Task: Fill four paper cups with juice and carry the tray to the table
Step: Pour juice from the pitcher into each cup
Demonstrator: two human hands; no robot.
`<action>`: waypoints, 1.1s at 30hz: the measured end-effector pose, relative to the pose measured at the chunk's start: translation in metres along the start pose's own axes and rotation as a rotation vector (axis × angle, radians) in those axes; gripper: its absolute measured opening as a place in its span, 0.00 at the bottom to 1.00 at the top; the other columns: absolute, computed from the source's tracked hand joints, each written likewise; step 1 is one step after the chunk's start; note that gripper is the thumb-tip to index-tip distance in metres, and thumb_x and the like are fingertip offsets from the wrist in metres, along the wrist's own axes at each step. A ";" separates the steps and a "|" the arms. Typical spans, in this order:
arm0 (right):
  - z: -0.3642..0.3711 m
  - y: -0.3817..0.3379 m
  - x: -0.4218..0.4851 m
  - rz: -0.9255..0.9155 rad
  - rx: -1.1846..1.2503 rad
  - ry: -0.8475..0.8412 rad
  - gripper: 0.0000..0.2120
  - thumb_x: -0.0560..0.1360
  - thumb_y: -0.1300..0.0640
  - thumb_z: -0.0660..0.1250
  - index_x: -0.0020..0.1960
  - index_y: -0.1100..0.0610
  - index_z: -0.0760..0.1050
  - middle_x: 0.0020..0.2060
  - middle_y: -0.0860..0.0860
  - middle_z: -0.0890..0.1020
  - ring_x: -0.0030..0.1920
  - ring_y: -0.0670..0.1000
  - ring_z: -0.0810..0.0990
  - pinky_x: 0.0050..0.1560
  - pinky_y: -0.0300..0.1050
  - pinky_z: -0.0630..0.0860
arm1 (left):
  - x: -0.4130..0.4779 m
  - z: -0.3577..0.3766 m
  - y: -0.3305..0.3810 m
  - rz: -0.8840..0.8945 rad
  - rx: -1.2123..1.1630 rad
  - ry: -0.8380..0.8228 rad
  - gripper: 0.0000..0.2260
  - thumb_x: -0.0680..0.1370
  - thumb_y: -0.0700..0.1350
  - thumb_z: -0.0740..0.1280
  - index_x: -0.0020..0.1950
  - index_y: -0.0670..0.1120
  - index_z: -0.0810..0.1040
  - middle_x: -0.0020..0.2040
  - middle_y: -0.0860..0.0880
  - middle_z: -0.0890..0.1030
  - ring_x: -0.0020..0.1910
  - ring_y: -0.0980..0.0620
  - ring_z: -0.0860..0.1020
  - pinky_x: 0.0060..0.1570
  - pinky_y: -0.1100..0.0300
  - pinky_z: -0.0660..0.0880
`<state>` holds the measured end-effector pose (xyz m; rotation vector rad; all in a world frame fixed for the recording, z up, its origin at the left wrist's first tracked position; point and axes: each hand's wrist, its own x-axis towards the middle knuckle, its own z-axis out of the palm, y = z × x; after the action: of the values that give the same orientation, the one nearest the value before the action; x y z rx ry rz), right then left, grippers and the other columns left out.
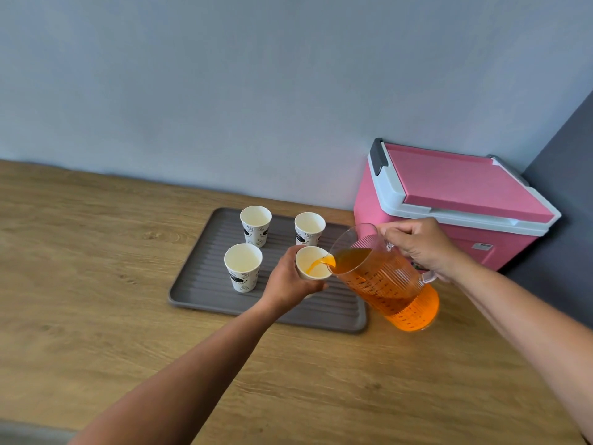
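A grey ribbed tray (205,284) lies on the wooden counter. Three printed white paper cups stand upright on it: back left (255,225), back right (309,229) and front left (243,267), all showing white insides. My left hand (288,281) grips a fourth paper cup (313,263) over the tray's right part. My right hand (420,244) holds the handle of a clear ribbed pitcher (390,284) of orange juice, tilted left. An orange stream runs from its spout into the held cup, which has a little juice at the bottom.
A pink cooler box (455,200) with a white rim and closed lid stands against the wall at the right, just behind the pitcher. The wooden counter (96,268) stretches left and toward me. A dark wall panel closes the right side.
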<state>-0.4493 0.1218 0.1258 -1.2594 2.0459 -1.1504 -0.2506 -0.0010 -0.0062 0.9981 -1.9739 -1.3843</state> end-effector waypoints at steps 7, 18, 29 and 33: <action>0.001 0.005 0.006 0.020 -0.016 0.005 0.06 0.77 0.57 0.68 0.49 0.48 0.82 0.20 0.44 0.70 0.21 0.41 0.62 0.26 0.35 0.62 | 0.002 0.001 -0.004 -0.010 -0.002 0.014 0.35 0.63 0.48 0.81 0.65 0.56 0.69 0.58 0.56 0.78 0.56 0.57 0.76 0.55 0.59 0.74; 0.003 0.007 0.010 0.025 -0.055 0.003 0.08 0.77 0.56 0.68 0.54 0.51 0.82 0.19 0.43 0.71 0.21 0.41 0.64 0.32 0.39 0.64 | 0.000 -0.001 -0.005 0.002 0.003 -0.008 0.34 0.65 0.48 0.80 0.65 0.57 0.68 0.58 0.56 0.76 0.56 0.57 0.75 0.53 0.62 0.73; 0.006 0.000 0.007 0.035 -0.096 -0.015 0.08 0.78 0.60 0.67 0.55 0.57 0.82 0.19 0.36 0.75 0.19 0.39 0.68 0.24 0.31 0.65 | 0.000 0.002 -0.010 -0.024 -0.006 -0.018 0.36 0.64 0.48 0.81 0.68 0.54 0.68 0.58 0.56 0.76 0.57 0.56 0.75 0.54 0.61 0.73; 0.006 0.001 0.007 0.041 -0.103 -0.018 0.09 0.78 0.59 0.67 0.56 0.57 0.82 0.18 0.39 0.75 0.19 0.40 0.66 0.24 0.33 0.64 | -0.001 0.003 -0.011 -0.032 -0.007 -0.021 0.35 0.64 0.48 0.81 0.67 0.55 0.68 0.58 0.56 0.76 0.57 0.56 0.75 0.54 0.60 0.73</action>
<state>-0.4485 0.1137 0.1217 -1.2644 2.1315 -1.0234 -0.2495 -0.0008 -0.0172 1.0195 -1.9749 -1.4240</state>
